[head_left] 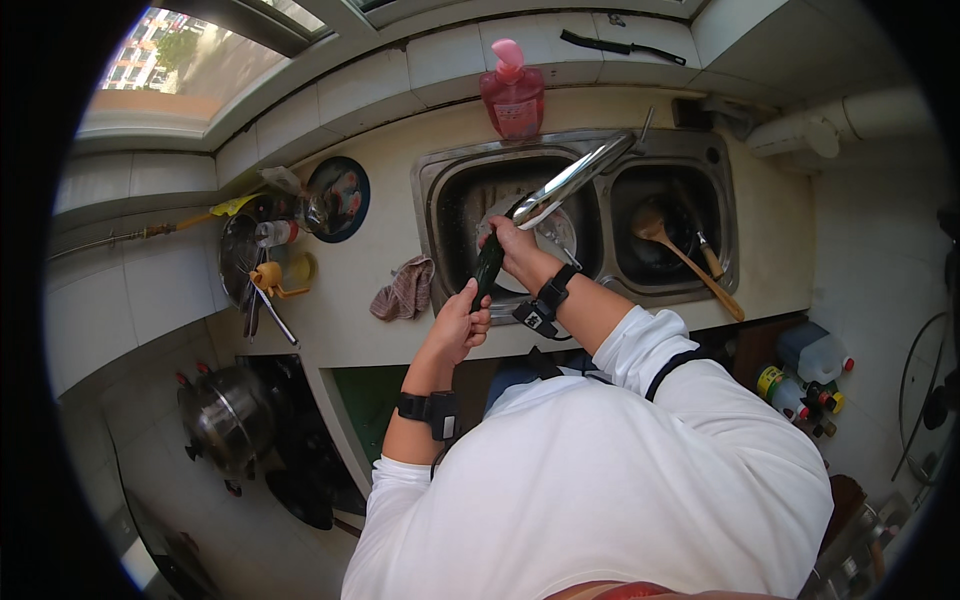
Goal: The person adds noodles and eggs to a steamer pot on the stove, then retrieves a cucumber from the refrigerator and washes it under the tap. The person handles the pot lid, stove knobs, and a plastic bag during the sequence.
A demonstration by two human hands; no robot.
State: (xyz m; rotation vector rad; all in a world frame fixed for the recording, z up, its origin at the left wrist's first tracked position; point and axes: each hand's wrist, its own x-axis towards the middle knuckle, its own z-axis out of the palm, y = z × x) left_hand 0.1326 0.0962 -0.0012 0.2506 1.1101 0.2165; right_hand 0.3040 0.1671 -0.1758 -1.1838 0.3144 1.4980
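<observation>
A dark green cucumber (489,264) is held between my two hands over the left basin (450,202) of a steel double sink. My left hand (459,319) grips its lower end near the front rim. Around the upper part closes my right hand (516,244), just below the spout of the chrome faucet (574,176). Under the hands, a pale bowl or plate (559,238) lies in the basin, partly hidden by them and the faucet. Whether water is running cannot be told.
Right basin (630,187): a wooden ladle (675,251) and a wooden-handled utensil (709,255). Behind the sink stands a pink pump bottle (514,101); a cloth (403,291) lies left. Farther left are a dark plate (352,217) and a yellow-lidded jug (277,279). A steel pot (229,420) stands lower left.
</observation>
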